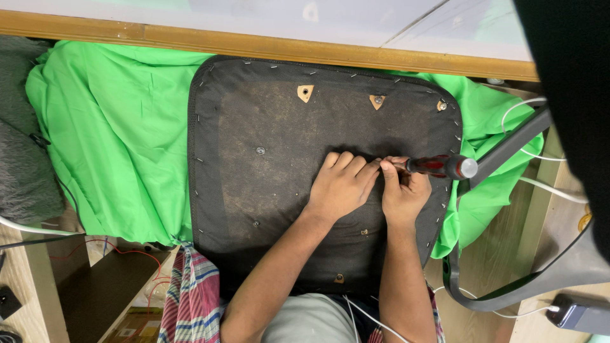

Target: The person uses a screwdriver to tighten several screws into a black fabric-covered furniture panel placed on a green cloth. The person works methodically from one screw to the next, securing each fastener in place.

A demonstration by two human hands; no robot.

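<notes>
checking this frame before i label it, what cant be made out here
- Head view: the screwdriver tip and whatever it bears on, hidden behind the fingers of the left hand and right hand.
- Head view: the seat panel near edge, covered by the forearms and lap.
- Head view: the grey armrest upper end, behind a dark blurred shape at top right.

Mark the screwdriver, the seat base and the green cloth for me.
screwdriver (438,166): head view, on its red-and-black handle.
seat base (267,121): head view, on the bare dark underside.
green cloth (121,133): head view, on the folds at left.
</notes>
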